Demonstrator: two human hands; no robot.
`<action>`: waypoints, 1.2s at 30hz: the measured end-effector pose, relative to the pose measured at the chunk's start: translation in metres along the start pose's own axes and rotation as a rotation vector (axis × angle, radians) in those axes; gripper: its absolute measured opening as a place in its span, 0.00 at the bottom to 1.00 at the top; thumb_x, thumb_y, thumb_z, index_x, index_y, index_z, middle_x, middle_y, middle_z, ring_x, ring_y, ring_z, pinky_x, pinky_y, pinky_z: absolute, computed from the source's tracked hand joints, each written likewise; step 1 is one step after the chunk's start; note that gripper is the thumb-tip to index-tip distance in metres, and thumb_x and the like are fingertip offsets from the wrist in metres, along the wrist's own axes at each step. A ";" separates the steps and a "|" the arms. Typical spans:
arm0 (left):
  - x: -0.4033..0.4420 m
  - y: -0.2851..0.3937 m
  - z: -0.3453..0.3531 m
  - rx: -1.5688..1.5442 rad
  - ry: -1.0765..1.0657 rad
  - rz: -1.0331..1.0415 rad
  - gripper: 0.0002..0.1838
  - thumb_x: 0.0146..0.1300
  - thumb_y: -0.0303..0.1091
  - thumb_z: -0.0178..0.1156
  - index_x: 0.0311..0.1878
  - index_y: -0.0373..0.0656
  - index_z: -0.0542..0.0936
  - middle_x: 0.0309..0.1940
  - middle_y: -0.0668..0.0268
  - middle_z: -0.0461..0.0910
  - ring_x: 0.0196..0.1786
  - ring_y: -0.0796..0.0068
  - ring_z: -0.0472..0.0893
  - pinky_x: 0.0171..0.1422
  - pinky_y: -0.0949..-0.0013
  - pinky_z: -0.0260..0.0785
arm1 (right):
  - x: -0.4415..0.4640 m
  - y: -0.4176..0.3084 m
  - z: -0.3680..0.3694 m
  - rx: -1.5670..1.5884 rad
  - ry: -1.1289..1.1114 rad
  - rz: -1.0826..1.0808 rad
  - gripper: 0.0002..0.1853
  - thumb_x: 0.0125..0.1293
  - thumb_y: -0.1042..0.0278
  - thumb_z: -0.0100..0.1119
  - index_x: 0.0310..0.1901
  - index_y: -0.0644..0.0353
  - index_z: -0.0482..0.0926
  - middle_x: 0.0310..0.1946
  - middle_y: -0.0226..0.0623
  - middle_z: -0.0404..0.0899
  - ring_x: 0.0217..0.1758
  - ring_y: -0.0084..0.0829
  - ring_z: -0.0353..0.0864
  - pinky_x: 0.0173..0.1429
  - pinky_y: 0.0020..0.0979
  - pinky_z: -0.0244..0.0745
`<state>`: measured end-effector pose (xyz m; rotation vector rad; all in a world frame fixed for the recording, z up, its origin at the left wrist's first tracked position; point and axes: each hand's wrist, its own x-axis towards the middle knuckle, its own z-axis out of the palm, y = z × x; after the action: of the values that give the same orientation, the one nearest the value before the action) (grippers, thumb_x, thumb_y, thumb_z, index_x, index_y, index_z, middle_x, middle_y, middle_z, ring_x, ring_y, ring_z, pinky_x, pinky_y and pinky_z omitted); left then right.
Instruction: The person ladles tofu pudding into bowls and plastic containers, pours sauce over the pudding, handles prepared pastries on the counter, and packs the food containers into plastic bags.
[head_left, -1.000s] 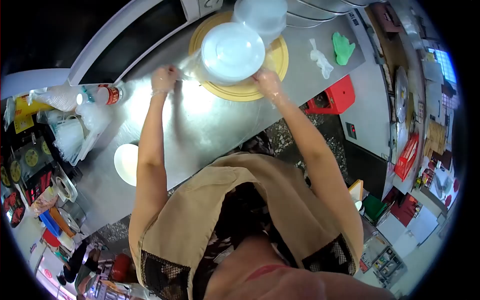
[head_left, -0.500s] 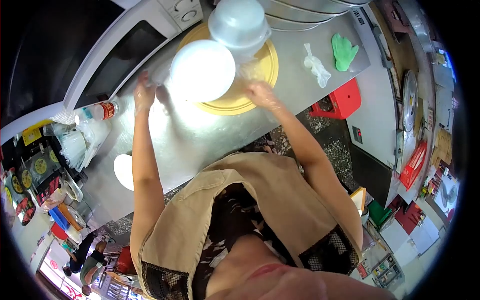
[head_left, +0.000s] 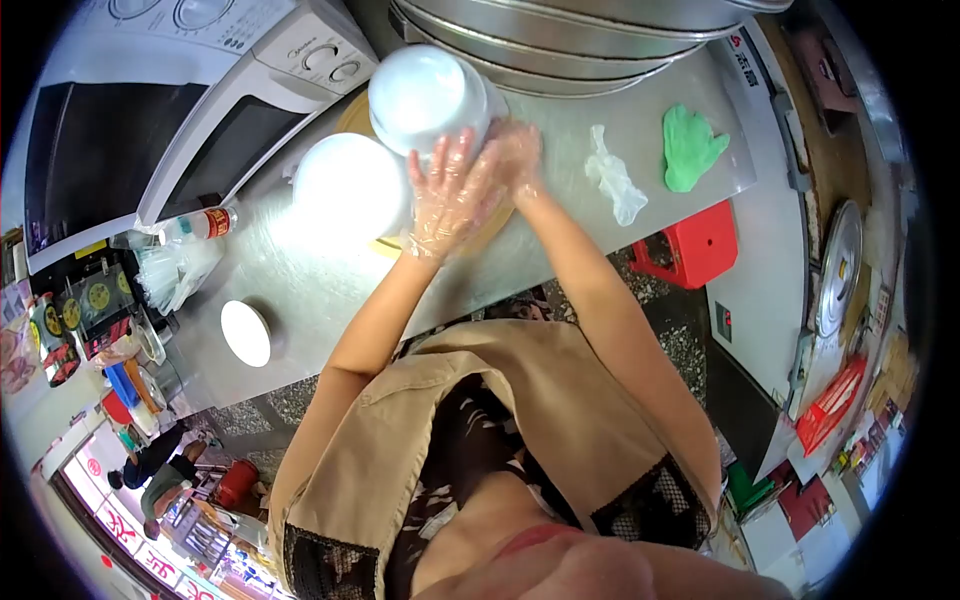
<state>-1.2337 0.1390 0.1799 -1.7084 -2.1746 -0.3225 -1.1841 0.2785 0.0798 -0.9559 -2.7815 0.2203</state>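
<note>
Both my hands wear thin clear plastic gloves. My left hand [head_left: 448, 200] has its fingers spread, at the near side of a stack of white bowls [head_left: 420, 100]. Close against it is my right hand [head_left: 516, 158], beside the stack's right side; its fingers are blurred and partly hidden, so I cannot tell whether they grip anything. Left of my left hand sits a round white bowl [head_left: 350, 188], washed out by glare. A round yellow board [head_left: 486, 226] lies under the bowls and hands.
Large metal pans [head_left: 560, 60] are stacked at the back, a microwave [head_left: 230, 130] at the left. A crumpled clear glove [head_left: 615, 180] and a green glove [head_left: 690, 147] lie to the right. A small white dish [head_left: 246, 333] sits front left. A red stool [head_left: 700, 245] stands beside the table.
My left hand has swung right from the table's left side to the bowl stack. My right hand has moved up beside it. The camera view has shifted slightly.
</note>
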 end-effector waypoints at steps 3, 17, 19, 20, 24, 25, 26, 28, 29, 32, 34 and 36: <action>0.042 -0.001 -0.012 0.001 0.234 -0.257 0.45 0.46 0.62 0.65 0.68 0.56 0.65 0.70 0.54 0.54 0.71 0.43 0.49 0.66 0.33 0.47 | -0.017 0.011 -0.001 0.141 0.051 -0.075 0.04 0.56 0.61 0.57 0.31 0.45 0.81 0.29 0.27 0.80 0.42 0.27 0.79 0.44 0.34 0.66; 0.086 -0.045 -0.052 -0.213 -0.323 -0.293 0.53 0.39 0.59 0.71 0.70 0.61 0.57 0.66 0.47 0.57 0.63 0.38 0.63 0.65 0.43 0.58 | -0.077 -0.001 -0.005 0.146 -0.215 -0.369 0.10 0.57 0.63 0.52 0.29 0.54 0.82 0.28 0.39 0.81 0.32 0.35 0.81 0.38 0.39 0.72; 0.091 -0.040 -0.063 -0.183 -0.404 -0.316 0.55 0.38 0.57 0.73 0.71 0.60 0.56 0.65 0.40 0.56 0.63 0.37 0.62 0.65 0.50 0.61 | -0.075 -0.002 -0.015 0.163 -0.361 -0.388 0.14 0.61 0.60 0.51 0.29 0.60 0.81 0.29 0.44 0.81 0.32 0.40 0.80 0.40 0.42 0.73; 0.093 -0.037 -0.066 -0.205 -0.437 -0.321 0.54 0.38 0.56 0.73 0.70 0.58 0.56 0.65 0.40 0.56 0.63 0.37 0.63 0.65 0.49 0.61 | -0.077 0.001 -0.020 0.167 -0.357 -0.391 0.14 0.61 0.60 0.51 0.29 0.60 0.81 0.29 0.44 0.81 0.32 0.40 0.80 0.40 0.42 0.73; 0.095 -0.033 -0.077 -0.210 -0.425 -0.309 0.52 0.38 0.53 0.73 0.68 0.54 0.59 0.63 0.41 0.59 0.61 0.38 0.64 0.64 0.49 0.61 | -0.075 0.040 -0.068 0.645 -0.586 -0.059 0.21 0.64 0.51 0.51 0.31 0.63 0.82 0.31 0.47 0.81 0.40 0.46 0.80 0.49 0.43 0.71; 0.096 -0.033 -0.080 -0.212 -0.425 -0.309 0.52 0.38 0.53 0.73 0.68 0.54 0.59 0.63 0.41 0.59 0.61 0.38 0.64 0.64 0.49 0.61 | -0.075 0.052 -0.072 0.777 -0.582 0.013 0.24 0.65 0.48 0.51 0.32 0.64 0.81 0.29 0.50 0.80 0.38 0.49 0.80 0.47 0.42 0.72; 0.097 -0.032 -0.085 -0.209 -0.397 -0.290 0.51 0.38 0.52 0.72 0.68 0.53 0.59 0.62 0.41 0.60 0.61 0.39 0.65 0.64 0.49 0.61 | -0.074 0.064 -0.078 0.776 -0.584 0.013 0.24 0.65 0.48 0.51 0.32 0.64 0.81 0.29 0.50 0.80 0.38 0.49 0.80 0.47 0.42 0.72; 0.103 -0.028 -0.101 -0.206 -0.364 -0.288 0.50 0.38 0.50 0.73 0.67 0.50 0.61 0.60 0.42 0.63 0.60 0.41 0.66 0.64 0.51 0.61 | -0.067 0.080 -0.097 0.868 -0.471 0.186 0.23 0.64 0.48 0.53 0.31 0.64 0.80 0.25 0.53 0.77 0.32 0.51 0.79 0.39 0.43 0.73; 0.103 -0.030 -0.105 -0.205 -0.361 -0.286 0.50 0.38 0.50 0.73 0.67 0.50 0.61 0.60 0.42 0.63 0.60 0.41 0.66 0.64 0.51 0.61 | -0.065 0.082 -0.105 0.868 -0.466 0.185 0.23 0.64 0.48 0.53 0.31 0.64 0.80 0.25 0.53 0.77 0.32 0.51 0.79 0.39 0.43 0.73; 0.108 -0.045 -0.131 -0.362 -0.252 -0.289 0.50 0.38 0.49 0.74 0.66 0.46 0.63 0.59 0.44 0.65 0.60 0.45 0.67 0.64 0.55 0.62 | -0.058 0.077 -0.128 0.887 -0.155 0.226 0.21 0.64 0.53 0.56 0.26 0.66 0.77 0.21 0.52 0.74 0.26 0.53 0.74 0.33 0.42 0.69; 0.108 -0.063 -0.146 -0.467 -0.246 -0.317 0.51 0.38 0.50 0.75 0.67 0.46 0.62 0.60 0.46 0.65 0.61 0.47 0.67 0.64 0.55 0.63 | -0.058 0.067 -0.140 0.941 -0.103 0.213 0.19 0.65 0.56 0.56 0.27 0.67 0.76 0.19 0.49 0.73 0.24 0.41 0.70 0.32 0.37 0.68; 0.108 -0.069 -0.164 -0.762 -0.298 -0.518 0.54 0.38 0.53 0.76 0.68 0.46 0.61 0.61 0.51 0.65 0.62 0.53 0.67 0.62 0.56 0.66 | -0.059 0.052 -0.151 1.037 -0.045 0.209 0.17 0.66 0.59 0.57 0.28 0.67 0.76 0.20 0.45 0.74 0.22 0.28 0.68 0.32 0.31 0.68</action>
<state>-1.3008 0.1538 0.3758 -1.5386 -2.9513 -1.2328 -1.0733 0.2940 0.2082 -0.8958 -2.0622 1.5111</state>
